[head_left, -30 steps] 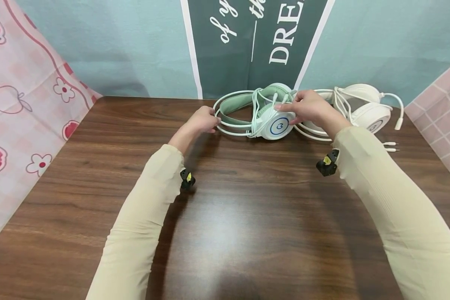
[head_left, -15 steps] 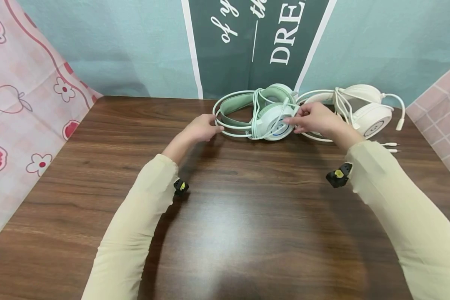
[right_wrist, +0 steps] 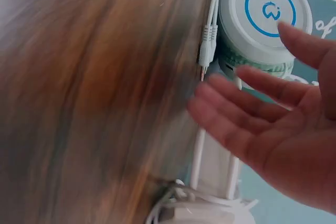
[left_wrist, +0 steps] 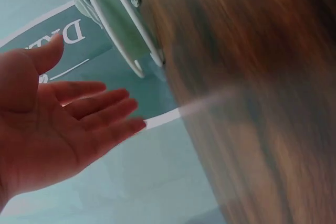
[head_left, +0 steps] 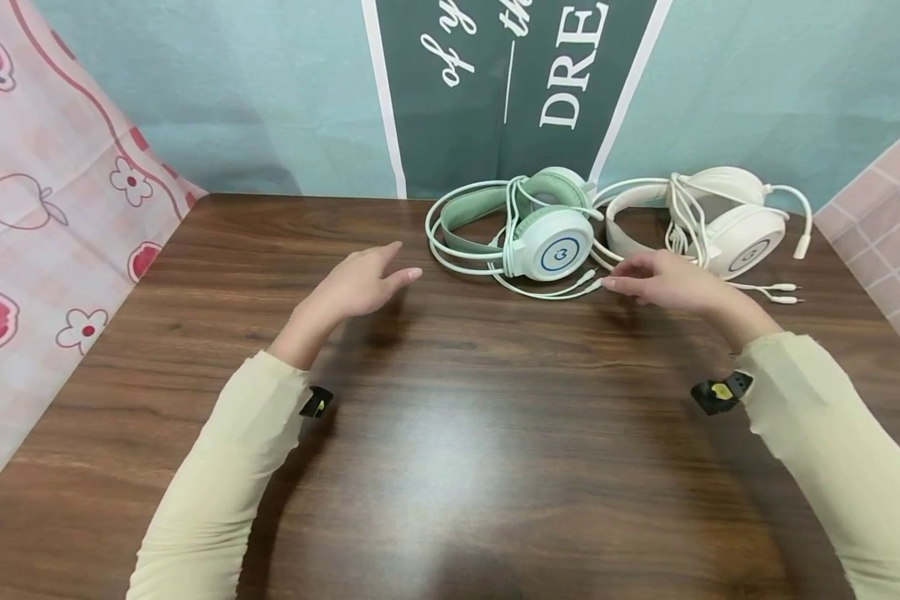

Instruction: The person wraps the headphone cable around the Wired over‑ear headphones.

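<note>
A white-and-green headset (head_left: 557,252) lies at the back of the table, its cable wound around the headband. Two plug ends (right_wrist: 208,45) of that cable lie on the wood in front of the ear cup. My right hand (head_left: 671,282) hovers just right of these plugs with its fingers loosely spread, holding nothing in the right wrist view. Left of the headband and apart from it, my left hand (head_left: 356,282) is in the air, palm bare and fingers extended. A white headset (head_left: 750,242) with a microphone arm lies behind and right of my right hand.
The brown wooden table (head_left: 450,400) runs back to a blue-green cloth (head_left: 270,92) with a dark lettered panel. A pink patterned cloth (head_left: 37,208) borders the left side. Pink tile-patterned covering (head_left: 885,217) stands at the right. The white headset's plugs (head_left: 783,293) point right.
My left hand has left the green headset's headband and drawn back left. My right hand has brought the cable's plug ends down from the ear cup to the table and let them go.
</note>
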`<state>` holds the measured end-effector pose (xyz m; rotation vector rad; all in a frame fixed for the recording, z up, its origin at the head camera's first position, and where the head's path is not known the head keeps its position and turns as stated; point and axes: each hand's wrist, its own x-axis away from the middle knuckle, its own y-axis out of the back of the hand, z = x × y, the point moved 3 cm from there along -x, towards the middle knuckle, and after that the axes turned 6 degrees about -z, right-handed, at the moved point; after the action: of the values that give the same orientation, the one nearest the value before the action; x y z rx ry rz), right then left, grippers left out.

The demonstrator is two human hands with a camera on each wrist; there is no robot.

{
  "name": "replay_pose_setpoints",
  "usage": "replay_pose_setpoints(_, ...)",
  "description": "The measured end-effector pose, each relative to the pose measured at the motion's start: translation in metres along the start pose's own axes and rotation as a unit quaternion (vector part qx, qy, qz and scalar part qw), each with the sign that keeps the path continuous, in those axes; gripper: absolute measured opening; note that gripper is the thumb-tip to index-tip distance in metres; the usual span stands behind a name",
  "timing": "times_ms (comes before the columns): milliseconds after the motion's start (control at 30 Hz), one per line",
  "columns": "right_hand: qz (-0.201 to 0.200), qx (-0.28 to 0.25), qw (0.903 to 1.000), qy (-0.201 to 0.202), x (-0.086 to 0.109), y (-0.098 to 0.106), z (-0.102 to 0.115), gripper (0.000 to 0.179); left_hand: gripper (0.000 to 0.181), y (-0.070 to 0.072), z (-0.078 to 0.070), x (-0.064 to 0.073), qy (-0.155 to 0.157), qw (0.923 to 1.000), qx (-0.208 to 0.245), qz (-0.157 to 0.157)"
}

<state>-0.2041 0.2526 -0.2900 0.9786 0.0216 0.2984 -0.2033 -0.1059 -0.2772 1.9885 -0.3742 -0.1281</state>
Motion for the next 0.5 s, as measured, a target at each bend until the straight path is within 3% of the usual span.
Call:
replay_pose_setpoints(100,-0.032,0.038,0.9982,0.034,0.01,0.0,0.002,0.046,0.068,0.002,0.001,0.009,-0.015,0.9995,-0.025,-0.011)
replay_pose_setpoints(333,-0.084,0.063,0.9878,0.115,0.028,-0.011,0.008,0.05,0.072,0.0,0.001,0.026,-0.047,0.9918,-0.117,-0.021)
replay_pose_setpoints(500,-0.143,0.131,0.9758,0.102,0.039,-0.016,0.008,0.058,0.078,0.0,0.002,0.032,-0.069,0.9871,-0.132,-0.058)
